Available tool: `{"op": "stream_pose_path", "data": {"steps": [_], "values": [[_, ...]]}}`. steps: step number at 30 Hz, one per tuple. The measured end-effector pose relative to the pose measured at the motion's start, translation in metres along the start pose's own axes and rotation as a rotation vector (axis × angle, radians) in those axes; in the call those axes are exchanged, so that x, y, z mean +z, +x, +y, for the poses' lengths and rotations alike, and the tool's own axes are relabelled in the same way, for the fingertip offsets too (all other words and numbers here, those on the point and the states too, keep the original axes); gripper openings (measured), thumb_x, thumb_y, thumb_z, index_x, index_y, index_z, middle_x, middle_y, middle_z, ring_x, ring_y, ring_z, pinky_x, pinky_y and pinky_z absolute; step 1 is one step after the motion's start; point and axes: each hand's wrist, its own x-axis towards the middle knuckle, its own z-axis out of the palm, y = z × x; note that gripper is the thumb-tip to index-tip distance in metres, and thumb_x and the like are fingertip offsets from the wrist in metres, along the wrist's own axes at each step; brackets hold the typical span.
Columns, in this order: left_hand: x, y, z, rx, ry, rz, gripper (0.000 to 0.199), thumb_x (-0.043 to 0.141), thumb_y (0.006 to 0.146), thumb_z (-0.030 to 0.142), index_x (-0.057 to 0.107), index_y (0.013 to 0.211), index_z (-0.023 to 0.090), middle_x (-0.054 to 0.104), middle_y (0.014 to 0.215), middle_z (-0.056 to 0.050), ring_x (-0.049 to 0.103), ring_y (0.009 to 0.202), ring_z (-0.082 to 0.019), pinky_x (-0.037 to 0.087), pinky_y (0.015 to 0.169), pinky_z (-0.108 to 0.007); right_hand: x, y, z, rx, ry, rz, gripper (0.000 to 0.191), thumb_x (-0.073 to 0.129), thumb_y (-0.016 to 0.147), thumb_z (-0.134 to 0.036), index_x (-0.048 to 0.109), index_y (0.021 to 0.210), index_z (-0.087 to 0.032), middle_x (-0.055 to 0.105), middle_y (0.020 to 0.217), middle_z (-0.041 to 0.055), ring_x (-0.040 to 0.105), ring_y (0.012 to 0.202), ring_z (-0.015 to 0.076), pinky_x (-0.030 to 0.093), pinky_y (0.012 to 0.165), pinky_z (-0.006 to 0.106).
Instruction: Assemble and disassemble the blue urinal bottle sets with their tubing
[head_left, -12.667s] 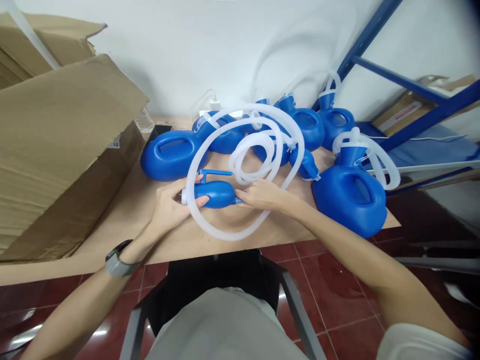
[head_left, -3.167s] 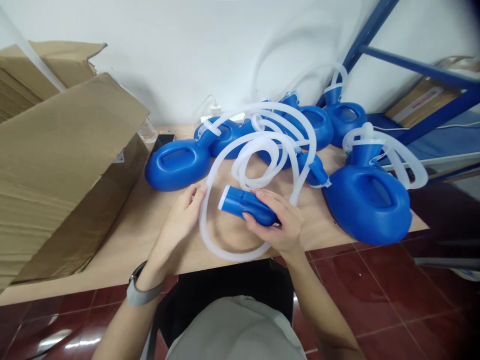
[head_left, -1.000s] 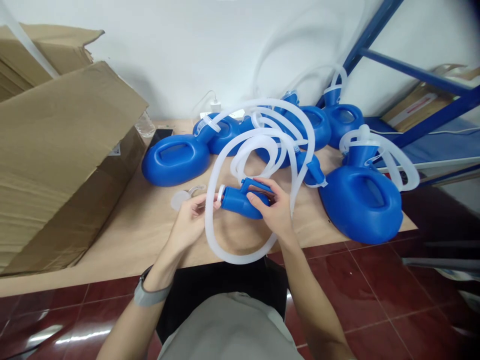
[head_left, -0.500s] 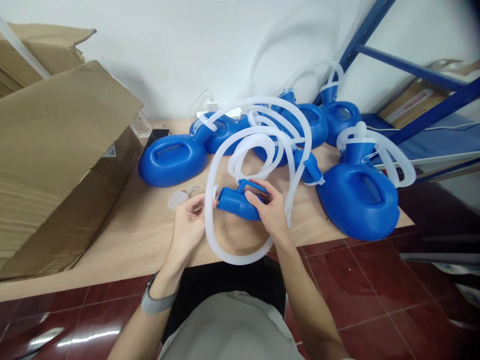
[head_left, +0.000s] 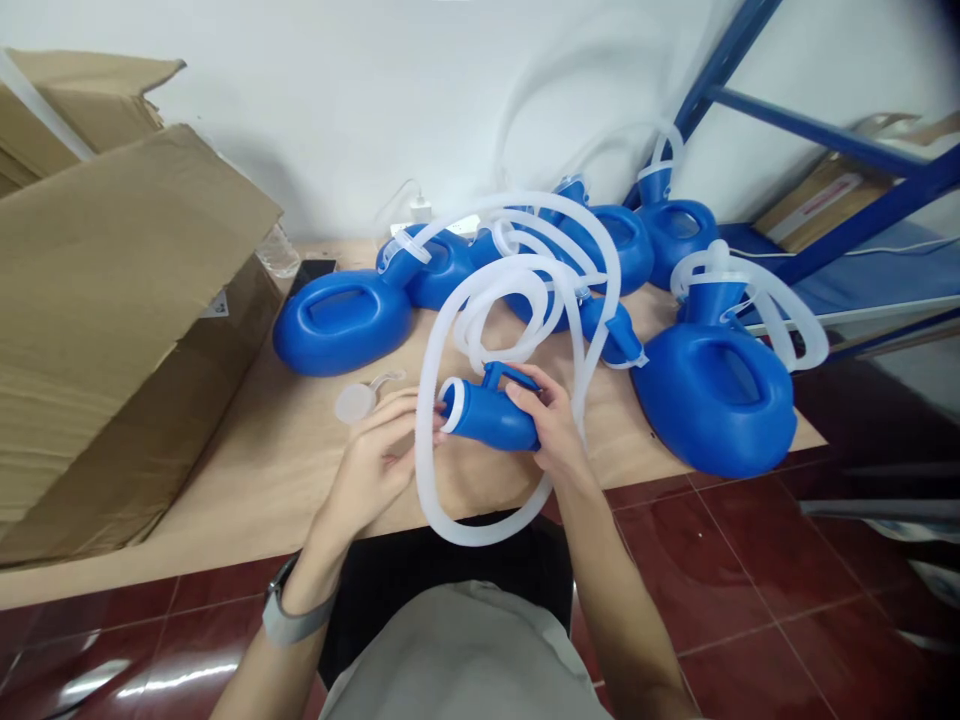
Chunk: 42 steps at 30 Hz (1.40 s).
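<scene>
A plain, pale grey top with soft folds is worn, along with a watch, its broad strap smooth and grey, its case dark. The left hand and right hand are ungloved.

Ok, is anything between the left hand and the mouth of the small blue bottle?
Yes: in this view, a loop of whitish hose crosses in front of the left hand, just before the white rim of the small blue bottle. The fingers pass behind it.

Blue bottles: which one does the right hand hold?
The small bottle with the white-ringed mouth facing left; the right hand grips it, while no hand holds the others.
</scene>
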Motion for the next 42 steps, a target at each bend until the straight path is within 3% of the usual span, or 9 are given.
{"op": "stream_pose_path", "data": {"steps": [5,11,16,20,23,28,33,38,42], "values": [[-0.002,-0.001,-0.002,0.19,0.036,-0.033,0.02,0.066,0.1,0.009,0.08,0.101,0.023,0.083,0.106,-0.007,0.078,0.106,-0.022,0.062,0.092,-0.031,0.001,-0.003,-0.01,0.2,0.058,-0.095,0.048,0.094,0.067,-0.055,0.083,0.108,-0.031,0.083,0.111,0.0037,0.076,0.105,0.0301,0.063,0.082,0.039],[-0.011,-0.008,0.004,0.063,0.044,0.072,0.025,0.065,0.101,0.01,0.081,0.111,0.026,0.084,0.104,-0.004,0.078,0.082,-0.016,0.058,0.07,-0.023,-0.01,0.002,-0.015,0.277,0.029,-0.056,0.05,0.095,0.063,-0.054,0.083,0.105,-0.03,0.083,0.109,0.004,0.076,0.103,0.0304,0.063,0.076,0.038],[-0.018,-0.008,-0.01,0.059,0.293,-0.104,0.024,0.059,0.107,0.026,0.083,0.104,0.023,0.084,0.103,-0.007,0.079,0.089,-0.022,0.062,0.077,-0.03,-0.013,0.002,-0.018,0.147,-0.046,-0.114,0.046,0.091,0.07,-0.054,0.081,0.108,-0.03,0.083,0.117,0.0043,0.076,0.113,0.0315,0.064,0.089,0.043],[-0.018,-0.012,-0.029,-0.138,0.67,-0.258,0.034,0.048,0.11,0.031,0.078,0.126,0.023,0.079,0.128,-0.011,0.075,0.115,-0.032,0.063,0.078,-0.04,-0.017,0.001,-0.014,-0.051,-0.166,-0.1,0.042,0.087,0.081,-0.051,0.076,0.116,-0.031,0.083,0.118,0.0041,0.077,0.117,0.0301,0.059,0.107,0.05],[-0.015,-0.017,-0.038,-0.226,0.773,-0.353,0.036,0.045,0.11,0.026,0.075,0.129,0.026,0.076,0.136,-0.01,0.068,0.13,-0.034,0.064,0.084,-0.043,-0.02,-0.001,-0.009,-0.153,-0.304,-0.143,0.051,0.085,0.086,-0.05,0.07,0.132,-0.033,0.081,0.125,0.0052,0.074,0.126,0.031,0.055,0.115,0.054],[-0.015,-0.019,-0.04,-0.22,0.764,-0.356,0.034,0.046,0.11,0.026,0.074,0.129,0.028,0.074,0.139,-0.008,0.064,0.136,-0.033,0.064,0.099,-0.048,-0.016,-0.001,0.0,-0.211,-0.56,-0.282,0.076,0.087,0.087,-0.047,0.053,0.155,-0.038,0.064,0.157,0.0062,0.061,0.146,0.0337,0.046,0.126,0.059],[-0.031,-0.028,-0.05,-0.135,0.816,-0.355,0.042,0.041,0.111,0.031,0.074,0.131,0.017,0.068,0.147,-0.018,0.055,0.146,-0.039,0.057,0.114,-0.058,-0.011,0.012,0.002,-0.25,-0.639,-0.39,0.08,0.084,0.089,-0.05,0.047,0.16,-0.038,0.058,0.163,0.0066,0.055,0.152,0.034,0.043,0.129,0.06],[-0.05,-0.044,-0.061,-0.094,0.832,-0.346,0.051,0.036,0.112,0.041,0.073,0.134,0.014,0.067,0.149,-0.02,0.055,0.144,-0.04,0.053,0.117,-0.063,-0.006,0.025,-0.006,-0.272,-0.841,-0.576,0.088,0.07,0.099,-0.058,0.025,0.172,-0.038,0.044,0.173,0.0079,0.04,0.162,0.0337,0.033,0.134,0.062],[-0.064,-0.038,-0.049,-0.139,0.883,-0.324,0.051,0.036,0.112,0.046,0.075,0.131,0.02,0.066,0.15,-0.018,0.059,0.141,-0.041,0.059,0.11,-0.061,-0.004,0.038,-0.015,-0.302,-1.101,-0.511,0.069,0.055,0.105,-0.063,0.038,0.169,-0.041,0.049,0.166,0.0091,0.047,0.155,0.0404,0.044,0.123,0.068]]}}
